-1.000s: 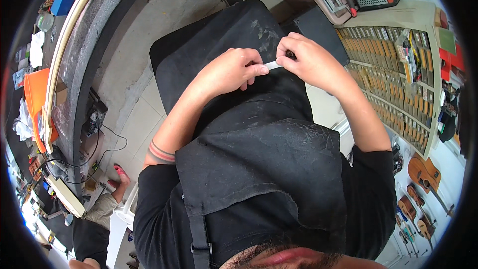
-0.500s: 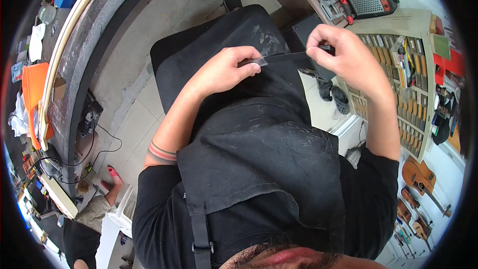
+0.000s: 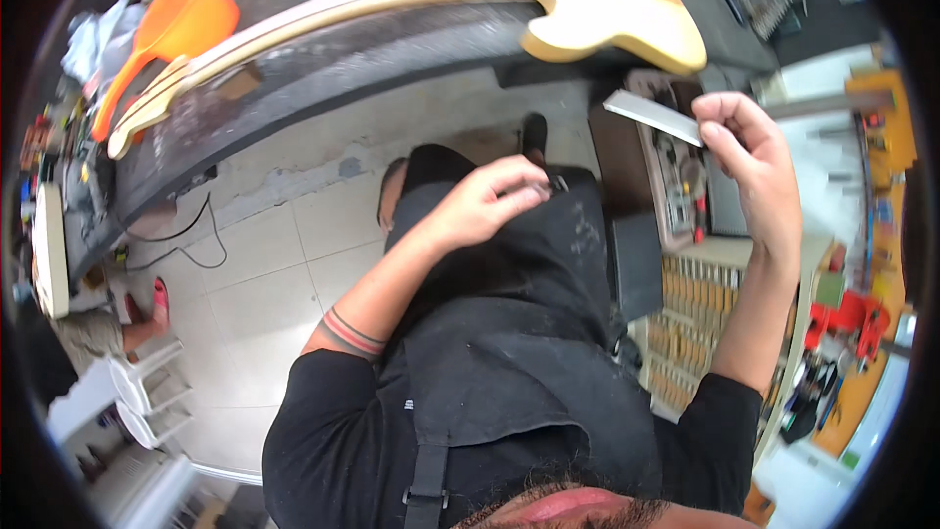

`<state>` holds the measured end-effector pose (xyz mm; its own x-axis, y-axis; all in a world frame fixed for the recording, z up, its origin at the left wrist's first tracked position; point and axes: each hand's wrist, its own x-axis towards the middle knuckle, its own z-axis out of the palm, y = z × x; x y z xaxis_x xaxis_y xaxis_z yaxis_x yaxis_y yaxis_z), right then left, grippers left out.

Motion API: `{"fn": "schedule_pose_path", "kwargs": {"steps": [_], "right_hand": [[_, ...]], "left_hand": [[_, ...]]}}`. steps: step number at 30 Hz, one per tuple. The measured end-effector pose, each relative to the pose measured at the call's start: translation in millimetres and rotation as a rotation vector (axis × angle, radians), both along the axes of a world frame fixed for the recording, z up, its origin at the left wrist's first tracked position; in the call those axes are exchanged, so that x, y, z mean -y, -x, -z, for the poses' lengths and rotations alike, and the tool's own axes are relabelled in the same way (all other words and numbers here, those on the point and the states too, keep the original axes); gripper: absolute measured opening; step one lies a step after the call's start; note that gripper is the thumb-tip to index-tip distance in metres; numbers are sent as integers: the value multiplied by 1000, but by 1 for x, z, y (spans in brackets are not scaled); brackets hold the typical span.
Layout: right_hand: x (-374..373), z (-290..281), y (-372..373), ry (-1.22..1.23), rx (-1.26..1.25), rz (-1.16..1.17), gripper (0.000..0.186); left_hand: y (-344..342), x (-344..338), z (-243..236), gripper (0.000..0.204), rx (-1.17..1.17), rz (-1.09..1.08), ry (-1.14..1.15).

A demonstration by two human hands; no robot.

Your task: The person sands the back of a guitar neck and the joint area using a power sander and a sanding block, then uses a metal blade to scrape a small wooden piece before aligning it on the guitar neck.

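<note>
My right hand [image 3: 741, 137] is raised on the right, its thumb and fingers pinching one end of a flat silvery metal strip [image 3: 651, 118]. The strip points left and away from me, in front of the bench. Above my aproned lap, my left hand [image 3: 494, 198] is closed, thumb against fingers. A small dark piece with a shiny edge [image 3: 558, 183] shows at its fingertips, too small and blurred to name. The black apron [image 3: 519, 333] covers my lap. The two hands are well apart.
An unfinished pale wooden electric guitar [image 3: 617, 0] lies on the dark curved bench [image 3: 392, 54], near an orange scoop [image 3: 191, 15]. To the right are an open drawer of tools [image 3: 676, 191] and a rack of wooden-handled files [image 3: 700, 304]. Another person's leg [image 3: 137, 333] shows at left.
My right hand has drawn away from the left and risen with the strip, which now shows silvery. The view has swung, bringing the guitar and bench into the upper middle.
</note>
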<state>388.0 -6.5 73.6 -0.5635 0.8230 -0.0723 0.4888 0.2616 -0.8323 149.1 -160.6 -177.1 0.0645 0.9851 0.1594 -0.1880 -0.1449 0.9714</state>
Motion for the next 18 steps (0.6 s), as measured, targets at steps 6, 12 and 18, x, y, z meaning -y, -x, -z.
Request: {"fn": "schedule_pose_path", "kwargs": {"steps": [6,12,18], "right_hand": [[-73,18,227,-129,-125,-301,26],[-89,66,370,-229,71,-431,31],[-66,64,322,-233,-65,-473,24]], "left_hand": [[38,43,0,20,-150,-77,-38],[70,73,16,19,-88,-220,69],[99,86,9,16,396,-399,155]]}}
